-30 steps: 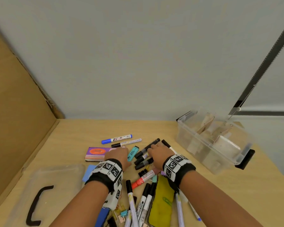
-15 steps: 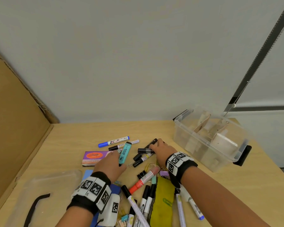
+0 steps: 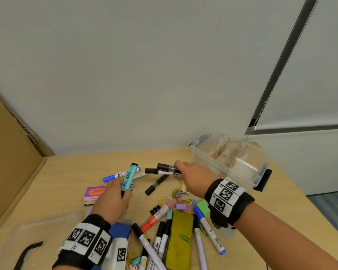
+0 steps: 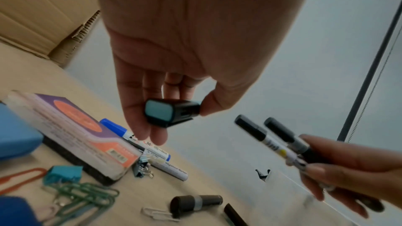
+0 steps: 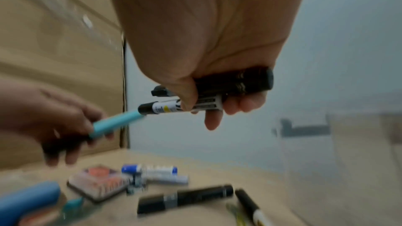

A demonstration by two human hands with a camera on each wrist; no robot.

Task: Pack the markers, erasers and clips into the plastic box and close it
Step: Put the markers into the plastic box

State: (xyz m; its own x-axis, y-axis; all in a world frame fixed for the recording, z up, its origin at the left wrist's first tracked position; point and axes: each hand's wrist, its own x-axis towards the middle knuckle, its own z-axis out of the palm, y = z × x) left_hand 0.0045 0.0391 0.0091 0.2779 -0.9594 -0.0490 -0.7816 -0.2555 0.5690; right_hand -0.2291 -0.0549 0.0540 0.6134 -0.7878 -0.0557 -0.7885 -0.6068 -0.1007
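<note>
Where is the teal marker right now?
In the head view, the teal marker is held in the left hand, lifted above the table left of centre, over the blue-capped marker and beside the purple eraser.

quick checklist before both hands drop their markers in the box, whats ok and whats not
1. Left hand has a firm grip on the teal highlighter: ok, pinched between thumb and fingers.
2. Right hand holds its two black markers: ok, fingers curled round both.
3. Plastic box is open: ok, its lid lies apart on the table.
4. Room inside the box: cannot tell, pale items already sit in it.
5. Path from right hand to box is clear: ok.
6. Everything packed: not ok, markers, clips and erasers remain on the table.
</note>
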